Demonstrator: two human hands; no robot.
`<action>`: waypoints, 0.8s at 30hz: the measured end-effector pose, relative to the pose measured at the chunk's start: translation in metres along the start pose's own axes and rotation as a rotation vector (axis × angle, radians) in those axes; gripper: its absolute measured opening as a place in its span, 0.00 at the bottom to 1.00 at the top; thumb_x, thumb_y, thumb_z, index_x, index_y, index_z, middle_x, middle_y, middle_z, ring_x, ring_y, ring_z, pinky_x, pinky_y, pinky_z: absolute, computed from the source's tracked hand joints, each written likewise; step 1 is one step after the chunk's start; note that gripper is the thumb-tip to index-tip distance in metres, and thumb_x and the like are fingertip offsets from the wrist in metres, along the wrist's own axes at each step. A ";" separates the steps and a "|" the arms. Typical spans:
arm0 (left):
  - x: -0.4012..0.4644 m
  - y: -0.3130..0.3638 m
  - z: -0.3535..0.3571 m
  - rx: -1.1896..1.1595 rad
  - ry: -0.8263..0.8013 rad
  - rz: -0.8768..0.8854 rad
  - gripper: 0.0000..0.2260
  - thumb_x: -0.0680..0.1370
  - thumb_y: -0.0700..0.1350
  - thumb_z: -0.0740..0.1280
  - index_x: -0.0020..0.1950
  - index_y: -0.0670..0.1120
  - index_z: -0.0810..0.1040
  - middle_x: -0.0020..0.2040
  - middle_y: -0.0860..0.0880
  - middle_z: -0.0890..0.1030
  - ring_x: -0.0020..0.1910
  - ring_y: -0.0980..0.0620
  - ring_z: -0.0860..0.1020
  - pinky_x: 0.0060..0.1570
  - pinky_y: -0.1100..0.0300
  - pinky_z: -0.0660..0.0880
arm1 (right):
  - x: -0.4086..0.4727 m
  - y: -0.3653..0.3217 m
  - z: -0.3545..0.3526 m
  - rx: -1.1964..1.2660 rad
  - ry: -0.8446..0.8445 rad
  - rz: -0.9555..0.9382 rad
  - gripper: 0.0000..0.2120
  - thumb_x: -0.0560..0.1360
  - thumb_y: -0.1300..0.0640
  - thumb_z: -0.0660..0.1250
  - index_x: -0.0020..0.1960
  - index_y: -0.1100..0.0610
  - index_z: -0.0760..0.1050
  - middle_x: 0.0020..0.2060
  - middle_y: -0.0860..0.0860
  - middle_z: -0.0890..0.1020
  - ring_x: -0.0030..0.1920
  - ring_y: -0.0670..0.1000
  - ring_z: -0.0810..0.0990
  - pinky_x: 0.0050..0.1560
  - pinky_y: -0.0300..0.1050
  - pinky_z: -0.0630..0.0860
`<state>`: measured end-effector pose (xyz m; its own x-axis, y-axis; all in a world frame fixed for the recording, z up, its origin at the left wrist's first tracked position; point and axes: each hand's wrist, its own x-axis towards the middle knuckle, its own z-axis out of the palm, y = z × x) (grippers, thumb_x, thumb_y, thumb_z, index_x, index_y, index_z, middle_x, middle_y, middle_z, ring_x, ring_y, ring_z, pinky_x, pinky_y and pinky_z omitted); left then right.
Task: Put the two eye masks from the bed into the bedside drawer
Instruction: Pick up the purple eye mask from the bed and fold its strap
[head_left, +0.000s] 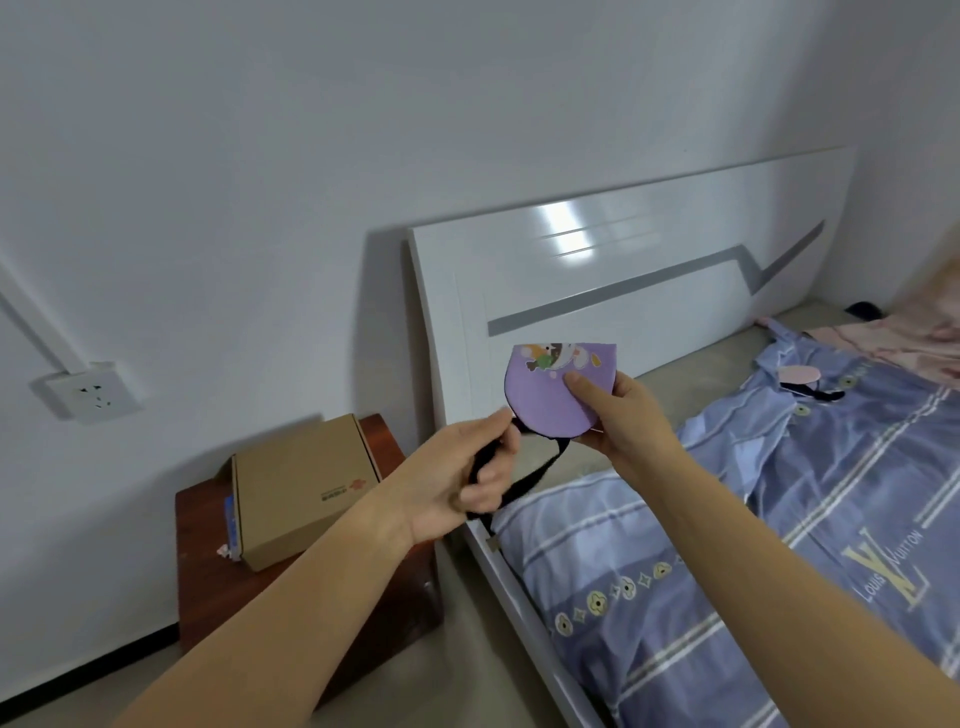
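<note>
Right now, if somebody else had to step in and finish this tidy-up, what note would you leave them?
Right hand: holds the folded purple eye mask in the air by the headboard.
Left hand: closed on that mask's black strap.
Second eye mask, pink with a black strap, lies on the blue bedding near the head of the bed.
Bedside cabinet sits left of the bed with a cardboard box on top; its drawer is not visible from here.
Done: first mask picked up.
Left: open the drawer, put this mask in, fetch the pink one, put it in.
</note>
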<state>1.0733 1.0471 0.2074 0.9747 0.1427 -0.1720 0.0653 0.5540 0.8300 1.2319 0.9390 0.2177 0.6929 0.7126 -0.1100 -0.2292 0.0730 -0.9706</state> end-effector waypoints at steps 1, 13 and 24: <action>-0.003 -0.001 0.002 0.021 -0.076 -0.112 0.20 0.77 0.59 0.57 0.39 0.46 0.78 0.22 0.51 0.73 0.16 0.57 0.66 0.16 0.69 0.63 | -0.001 -0.001 -0.001 0.024 0.036 -0.028 0.07 0.75 0.58 0.67 0.53 0.54 0.78 0.45 0.50 0.83 0.41 0.48 0.82 0.33 0.39 0.80; 0.008 -0.025 0.003 0.301 0.687 0.455 0.24 0.80 0.35 0.56 0.74 0.48 0.58 0.63 0.49 0.73 0.61 0.51 0.76 0.61 0.58 0.72 | -0.021 0.013 0.007 0.128 0.189 -0.053 0.05 0.76 0.60 0.65 0.48 0.50 0.76 0.43 0.50 0.81 0.39 0.49 0.81 0.28 0.37 0.78; -0.019 -0.011 0.020 1.066 0.201 -0.286 0.13 0.77 0.37 0.62 0.61 0.39 0.73 0.50 0.38 0.83 0.43 0.43 0.85 0.38 0.57 0.82 | -0.024 0.010 0.003 -0.038 0.191 -0.054 0.06 0.76 0.61 0.63 0.47 0.51 0.75 0.42 0.51 0.80 0.39 0.50 0.79 0.24 0.35 0.75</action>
<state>1.0580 1.0219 0.2126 0.8487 0.3058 -0.4314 0.5246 -0.3837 0.7600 1.2108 0.9251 0.2116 0.8214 0.5627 -0.0928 -0.1647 0.0784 -0.9832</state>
